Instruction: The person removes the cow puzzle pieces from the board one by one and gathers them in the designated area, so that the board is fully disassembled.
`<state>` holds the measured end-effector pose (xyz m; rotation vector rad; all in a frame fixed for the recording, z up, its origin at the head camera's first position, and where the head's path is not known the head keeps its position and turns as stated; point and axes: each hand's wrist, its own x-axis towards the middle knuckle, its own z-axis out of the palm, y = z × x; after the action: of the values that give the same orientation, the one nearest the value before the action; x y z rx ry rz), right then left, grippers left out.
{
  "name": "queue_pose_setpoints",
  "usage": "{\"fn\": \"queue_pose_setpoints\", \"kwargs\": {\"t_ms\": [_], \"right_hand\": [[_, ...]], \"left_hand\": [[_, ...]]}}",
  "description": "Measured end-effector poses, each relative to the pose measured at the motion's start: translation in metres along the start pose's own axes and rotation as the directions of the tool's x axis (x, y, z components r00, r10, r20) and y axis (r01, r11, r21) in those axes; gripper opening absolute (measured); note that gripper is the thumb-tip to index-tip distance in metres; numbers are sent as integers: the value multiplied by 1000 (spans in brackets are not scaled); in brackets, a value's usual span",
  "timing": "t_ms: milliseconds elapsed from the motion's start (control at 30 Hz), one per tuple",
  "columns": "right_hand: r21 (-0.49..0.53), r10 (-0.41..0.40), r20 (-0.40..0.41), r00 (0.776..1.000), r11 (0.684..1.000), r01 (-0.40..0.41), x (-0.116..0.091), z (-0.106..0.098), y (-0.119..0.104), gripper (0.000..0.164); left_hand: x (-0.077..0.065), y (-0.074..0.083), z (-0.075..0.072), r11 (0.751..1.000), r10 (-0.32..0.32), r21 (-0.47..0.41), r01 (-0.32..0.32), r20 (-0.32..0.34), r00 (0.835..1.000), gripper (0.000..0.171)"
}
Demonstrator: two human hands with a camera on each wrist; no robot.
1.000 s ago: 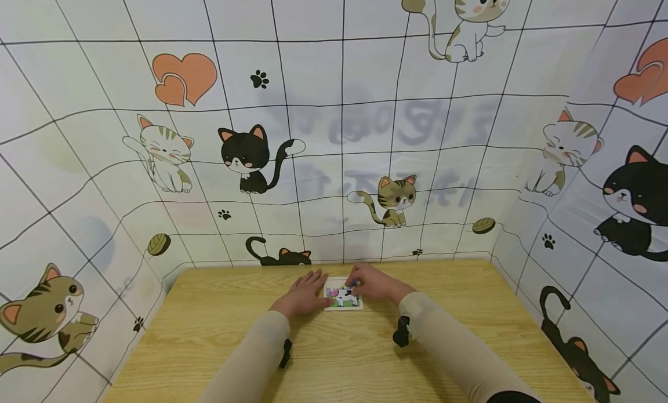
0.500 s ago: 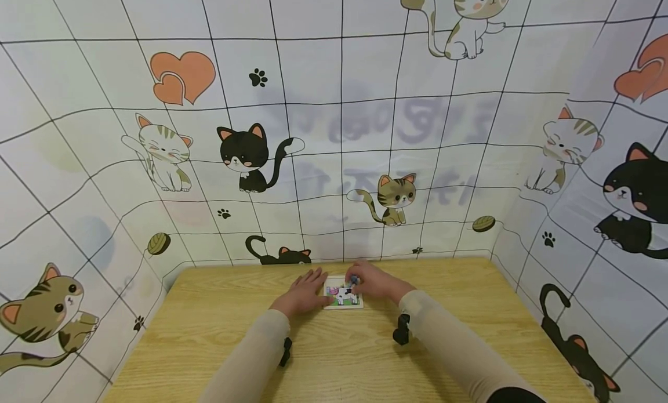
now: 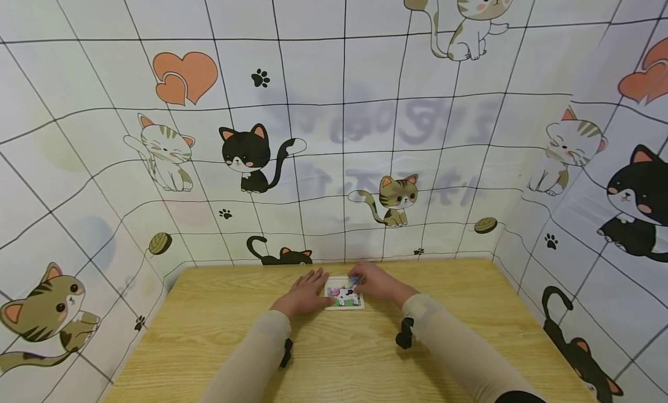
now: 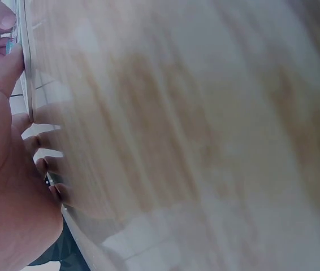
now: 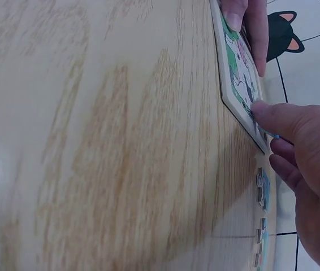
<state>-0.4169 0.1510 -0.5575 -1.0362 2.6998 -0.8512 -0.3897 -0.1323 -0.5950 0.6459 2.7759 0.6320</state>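
A small jigsaw puzzle board [image 3: 344,308] with a pale border and a cow picture lies near the table's far edge. My left hand [image 3: 302,294] rests flat at its left side, fingers spread on the table and thumb on the lower left of the board. At the upper right corner, my right hand [image 3: 380,283] pinches a blue jigsaw piece [image 3: 356,280] between thumb and fingers. In the right wrist view, the right thumb [image 5: 270,116] presses over the board's edge, and most of the piece is hidden. The board's upper left part shows plain and pale.
Several loose jigsaw pieces [image 5: 263,189] lie on the wooden table [image 3: 334,356] beyond the right hand, seen in the right wrist view. A white wall sheet [image 3: 323,130] printed with cats encloses the table at the back and sides.
The blue piece in my right hand has shifted slightly right and now lies flatter against the board's upper right corner. My left hand has stayed in place.
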Motion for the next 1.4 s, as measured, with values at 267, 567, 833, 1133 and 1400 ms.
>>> {"fn": "queue_pose_setpoints", "kwargs": {"t_ms": [267,567,833,1133,1400], "right_hand": [[-30,-30,4,1000,999,30,1,-1,2,30],[-259,-91,33,995,961,96,6,0,3,27],[-361,-114,-7,993,927,104,3,2,2,27],[-285,-71,-111,991,958,37,-10,-2,6,31],[-221,-56,-139,989,975,24,-21,-14,12,29]], "left_hand": [[-1,5,-2,999,-26,-26,26,12,1000,97],[10,-7,7,1000,-23,-4,23,1,1000,96],[10,-7,8,999,-37,-7,37,3,999,94],[-1,4,1,1000,-15,-19,15,-11,1000,96],[-5,7,-3,999,-13,-29,13,14,1000,95]]}}
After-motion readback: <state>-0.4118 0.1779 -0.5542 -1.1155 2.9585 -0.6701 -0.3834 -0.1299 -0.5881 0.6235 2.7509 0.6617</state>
